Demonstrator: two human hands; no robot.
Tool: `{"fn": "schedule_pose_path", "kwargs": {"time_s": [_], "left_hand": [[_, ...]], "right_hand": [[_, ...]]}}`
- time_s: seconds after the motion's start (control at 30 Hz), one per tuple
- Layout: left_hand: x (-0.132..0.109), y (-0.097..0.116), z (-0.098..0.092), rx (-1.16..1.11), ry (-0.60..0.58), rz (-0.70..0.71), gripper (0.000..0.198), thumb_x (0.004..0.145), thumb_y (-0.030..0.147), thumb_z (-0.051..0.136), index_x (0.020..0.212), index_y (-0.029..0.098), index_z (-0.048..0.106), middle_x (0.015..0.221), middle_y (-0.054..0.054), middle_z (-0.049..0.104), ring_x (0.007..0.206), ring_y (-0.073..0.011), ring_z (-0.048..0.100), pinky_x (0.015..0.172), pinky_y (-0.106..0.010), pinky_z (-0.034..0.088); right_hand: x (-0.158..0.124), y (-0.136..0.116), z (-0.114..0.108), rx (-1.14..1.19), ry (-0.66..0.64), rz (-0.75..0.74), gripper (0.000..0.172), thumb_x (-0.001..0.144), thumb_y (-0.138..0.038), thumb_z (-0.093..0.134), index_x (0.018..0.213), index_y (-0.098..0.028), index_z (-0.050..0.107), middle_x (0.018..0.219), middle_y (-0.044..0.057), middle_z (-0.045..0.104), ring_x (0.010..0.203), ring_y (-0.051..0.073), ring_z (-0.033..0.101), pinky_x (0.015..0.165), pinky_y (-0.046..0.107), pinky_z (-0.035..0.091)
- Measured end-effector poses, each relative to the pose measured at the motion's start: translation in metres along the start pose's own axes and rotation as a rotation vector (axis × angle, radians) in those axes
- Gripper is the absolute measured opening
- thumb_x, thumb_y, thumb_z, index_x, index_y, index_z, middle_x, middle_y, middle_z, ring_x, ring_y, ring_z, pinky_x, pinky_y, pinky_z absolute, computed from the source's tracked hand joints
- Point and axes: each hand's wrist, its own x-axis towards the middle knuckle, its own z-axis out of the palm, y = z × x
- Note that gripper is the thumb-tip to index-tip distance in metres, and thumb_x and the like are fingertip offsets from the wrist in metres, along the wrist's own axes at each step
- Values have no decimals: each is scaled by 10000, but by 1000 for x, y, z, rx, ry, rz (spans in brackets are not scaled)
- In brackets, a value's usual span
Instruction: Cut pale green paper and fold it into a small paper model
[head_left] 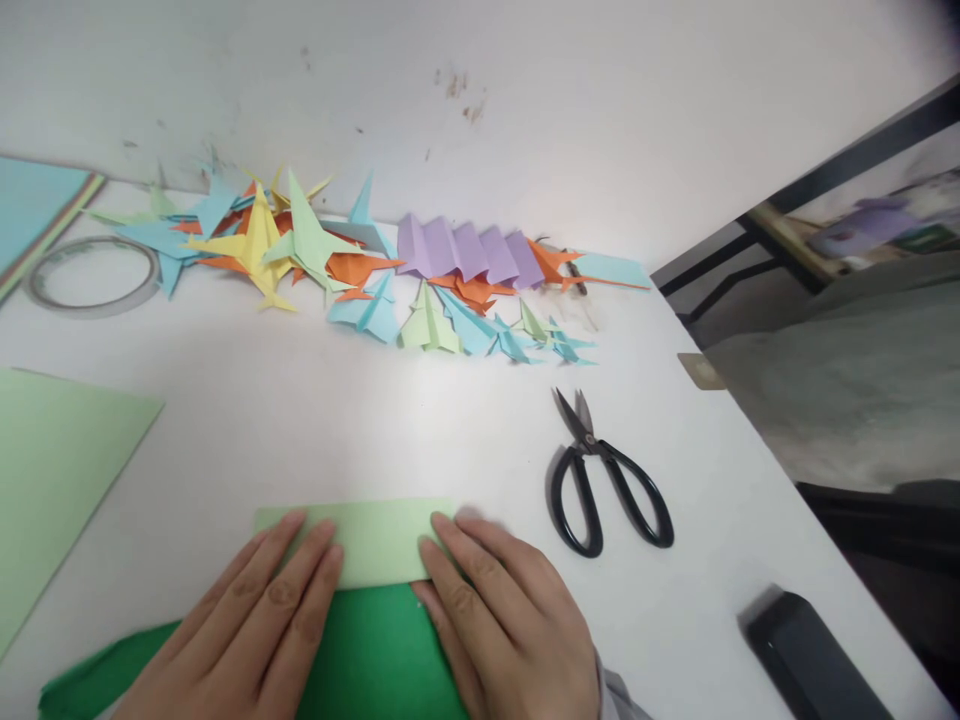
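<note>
Pressing a folded-looking green strip (382,545) flat at the near side of the white counter (322,420), the person has both hands on it, one at each end. The left hand (259,610) lies with fingers straight and close together, their tips over the left end; it is spread on top and grips nothing. The right hand (510,610) reaches its fingertips over the right end, with the thumb low by the near edge; whether it pinches the strip or only presses on it cannot be told.

The strip's near edge meets a darker green cloth (379,660), which shows between the hands. That seems the weak spot: if part of the strip rests on the cloth, the softer backing could let a crease go down crooked. Uneven pressure is another risk; should one hand push harder or slide, the strip could skew, and its layers, if it has several, could slip out of line. A dragging fingertip might wrinkle the thin paper.

Scissors (590,445) lie beyond the right hand, blades a little parted and pointing away from the person. They touch nothing, but a careless sideways reach could meet the tips. Farther back, folded shapes (259,240) crowd along the wall beside a purple pleated strip (457,250); being light, they could be crushed or knocked by a sleeve. A tape roll (94,311) and a loose green sheet (67,460) lie to the left, well apart from the work.
</note>
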Motion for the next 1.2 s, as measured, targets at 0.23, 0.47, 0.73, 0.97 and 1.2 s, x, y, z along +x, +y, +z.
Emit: {"fn": "schedule_pose_path", "kwargs": {"time_s": [0.23,0.47,0.73,0.97,1.2], "left_hand": [[2,2,-1,-7,-2,-34,408,874,124,313,1254,117,459,1283,-80,520,1265,-243,363,1095,-346,219],[1,4,0,6,0,-51,426,866,103,303,1264,140,451,1256,-73,546,1247,-231,395,1080,-360,251],[0,5,1,6,2,-55,451,863,97,310,1303,125,406,1267,-84,535,1255,-248,379,1078,-365,249],[0,6,1,-3,-1,-67,433,873,101,306,1288,126,425,1271,-84,531,1254,-244,381,1078,-362,245],[1,6,1,4,6,-81,465,874,115,295,1330,161,374,1244,-59,558,1231,-215,419,1079,-338,251]], "right_hand": [[2,-1,1,-9,2,4,199,814,-209,568,956,-124,678,1042,64,673,922,253,632,694,382,580],[-3,-2,1,-9,-37,9,219,834,-202,535,980,-113,671,1056,77,667,966,239,615,706,343,584],[-2,0,3,-40,-32,4,219,832,-212,536,978,-122,672,1058,98,665,968,238,613,711,342,578],[-3,0,4,-49,-33,1,223,835,-217,534,979,-114,669,1061,102,663,961,248,617,708,343,579],[-3,1,5,-60,-18,24,223,838,-226,533,974,-117,671,1055,128,661,951,248,611,707,350,578]]}}
